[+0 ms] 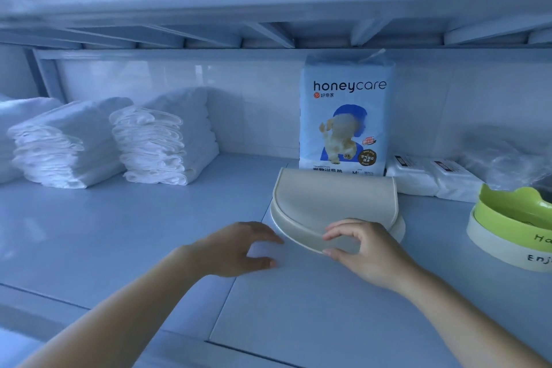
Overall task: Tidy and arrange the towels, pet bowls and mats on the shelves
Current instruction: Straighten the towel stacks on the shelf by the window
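Note:
A beige folded mat [331, 203], half-round, lies on the white shelf [134, 233] in front of a honeycare pad pack [346, 116]. My right hand [367, 251] pinches the mat's near rim, fingers on top and thumb under the edge. Just left of the mat, my left hand [239, 248] hovers over the shelf with relaxed, curved fingers holding nothing; one fingertip reaches close to the mat's left edge. Two stacks of folded white towels [161, 143] [65, 146] stand at the back left. A green pet bowl [513, 212] nests in a white bowl [501, 245] at the right edge.
Two white wipe packs [433, 179] lie right of the pad pack, with crumpled clear plastic [507, 158] behind them. The upper shelf's underside [268, 33] hangs low overhead. The back wall is white tile. Bare shelf surface stretches between the towels and the mat.

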### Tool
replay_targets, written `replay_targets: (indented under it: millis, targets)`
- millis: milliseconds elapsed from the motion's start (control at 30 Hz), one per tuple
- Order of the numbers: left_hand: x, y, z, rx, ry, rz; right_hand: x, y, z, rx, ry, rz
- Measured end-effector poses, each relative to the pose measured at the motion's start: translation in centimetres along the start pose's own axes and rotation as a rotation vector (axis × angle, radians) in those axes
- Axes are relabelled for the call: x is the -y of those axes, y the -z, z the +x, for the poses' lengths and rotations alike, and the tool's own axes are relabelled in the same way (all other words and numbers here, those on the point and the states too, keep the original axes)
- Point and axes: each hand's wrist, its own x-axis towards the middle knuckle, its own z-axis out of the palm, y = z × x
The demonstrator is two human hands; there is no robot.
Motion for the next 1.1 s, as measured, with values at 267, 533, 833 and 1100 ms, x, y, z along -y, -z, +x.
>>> replay_targets:
  millis: [267,533,833,1100]
  targets:
    - [7.5,4.3,-8.2,-0.141,0.161,0.059,8.9,-7.1,5.4,0.106,0.139,-0.022]
    - [17.7,7.8,-19.7,-0.225,0.331,0.086,20.0,-19.6,11.1,0.255,0.285,0.009]
    - [28.2,8.1,-29.0,-0.254,0.531,0.022,28.8,-30.4,15.8,0.356,0.391,-0.074]
    - [34.1,9.0,-30.9,-0.327,0.670,0.058,31.0,-34.9,19.3,0.473,0.377,-0.231]
